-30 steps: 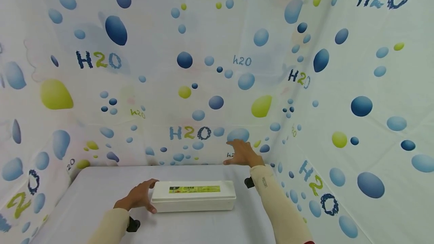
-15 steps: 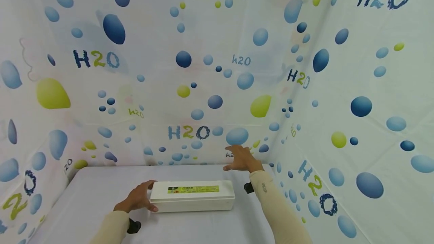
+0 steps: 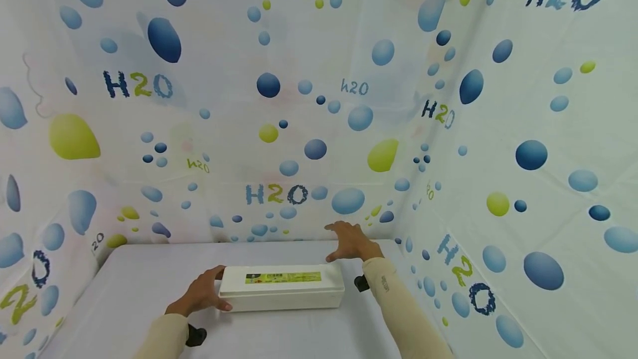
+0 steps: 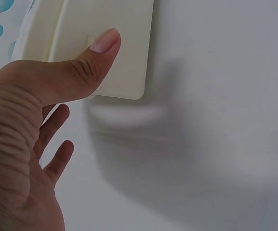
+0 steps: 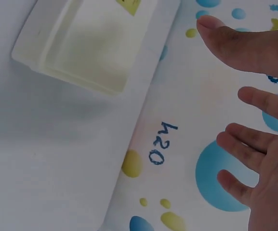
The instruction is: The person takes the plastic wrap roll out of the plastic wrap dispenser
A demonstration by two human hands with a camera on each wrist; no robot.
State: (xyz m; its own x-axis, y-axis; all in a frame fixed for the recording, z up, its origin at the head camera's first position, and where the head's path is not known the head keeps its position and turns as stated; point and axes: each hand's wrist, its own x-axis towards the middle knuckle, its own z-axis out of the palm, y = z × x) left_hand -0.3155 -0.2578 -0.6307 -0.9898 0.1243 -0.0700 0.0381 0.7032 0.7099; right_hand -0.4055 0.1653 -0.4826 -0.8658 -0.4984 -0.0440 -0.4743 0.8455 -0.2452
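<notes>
A long white lidded box (image 3: 281,290) with a yellow-green label on its top lies lengthwise on the table in the head view. At its left end, my left hand (image 3: 197,292) holds it, thumb on the front face and fingers reaching round toward the back. In the left wrist view the thumb (image 4: 98,60) lies flat along the box's side (image 4: 124,72), and two other fingers show apart from it. My right hand (image 3: 351,241) hovers above and behind the box's right end, fingers spread and holding nothing. The right wrist view shows it apart from the box (image 5: 90,43).
The box rests on a white-covered table (image 3: 149,270). Behind and to the right hang white curtains (image 3: 224,126) printed with blue and green drops and H2O lettering. A black wrist strap piece (image 3: 196,336) sits under the left wrist.
My right hand has come down toward the right end of the box. The left hand stays at the left end, and the view has shifted slightly.
</notes>
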